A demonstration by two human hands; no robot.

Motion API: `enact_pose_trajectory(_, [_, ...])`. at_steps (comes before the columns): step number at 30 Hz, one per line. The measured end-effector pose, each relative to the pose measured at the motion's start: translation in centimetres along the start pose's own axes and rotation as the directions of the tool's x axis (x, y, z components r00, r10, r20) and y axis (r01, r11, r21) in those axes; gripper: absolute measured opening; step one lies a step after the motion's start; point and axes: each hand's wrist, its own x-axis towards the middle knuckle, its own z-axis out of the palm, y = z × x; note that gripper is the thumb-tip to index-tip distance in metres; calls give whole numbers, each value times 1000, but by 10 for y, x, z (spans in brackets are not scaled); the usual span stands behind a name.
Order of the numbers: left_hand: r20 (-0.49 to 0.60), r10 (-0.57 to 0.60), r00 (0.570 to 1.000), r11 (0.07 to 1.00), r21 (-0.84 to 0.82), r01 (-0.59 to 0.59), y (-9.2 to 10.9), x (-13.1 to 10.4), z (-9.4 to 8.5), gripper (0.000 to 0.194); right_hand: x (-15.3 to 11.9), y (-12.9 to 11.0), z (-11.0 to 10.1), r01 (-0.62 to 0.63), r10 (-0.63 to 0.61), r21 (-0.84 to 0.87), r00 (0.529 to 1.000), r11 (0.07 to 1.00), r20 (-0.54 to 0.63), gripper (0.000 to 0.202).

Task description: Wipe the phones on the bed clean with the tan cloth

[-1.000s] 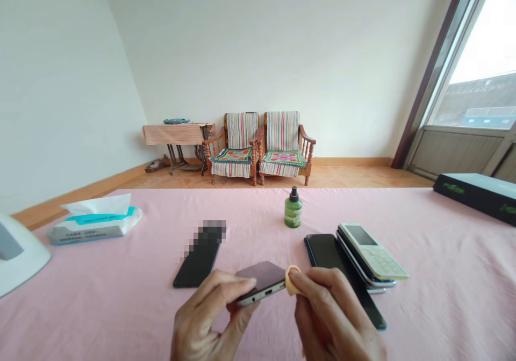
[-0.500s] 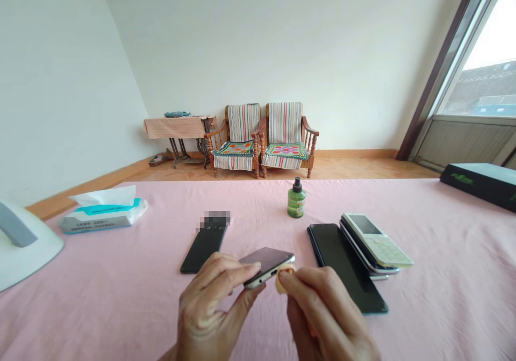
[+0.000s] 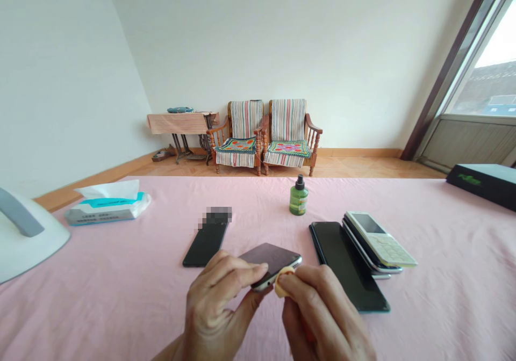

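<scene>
A smartphone [image 3: 274, 258] with a dark screen and silvery edge is held tilted above the table by my left hand [image 3: 221, 302], thumb on the glass and fingers around its side. My right hand [image 3: 322, 312] pinches a small pale-yellow cloth or pad [image 3: 284, 281] against the phone's bottom edge, near the port and speaker holes. Most of the yellow piece is hidden by my fingers; a bit of orange-red shows under them. Another black phone [image 3: 207, 243] lies flat beyond my left hand. Right of my right hand rests a large black phone [image 3: 346, 259].
A white keypad phone [image 3: 379, 240] tops a small stack beside the large phone. A green spray bottle [image 3: 298, 197] stands behind. Tissues [image 3: 108, 208] and a white-grey appliance [image 3: 32, 237] are at left, a black box [image 3: 481, 186] at far right, all on a pink tablecloth [image 3: 133, 302].
The yellow piece has slid slightly left along the phone's bottom edge, uncovering the speaker holes. The held phone and my left hand have shifted a little right in view.
</scene>
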Motion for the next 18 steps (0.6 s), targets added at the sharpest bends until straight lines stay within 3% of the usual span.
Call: enact_pose_trajectory(18, [3, -2, 1000, 1000, -13, 2, 1, -1, 2, 13, -2, -2, -2, -25, 25, -5, 998, 1000, 55, 22])
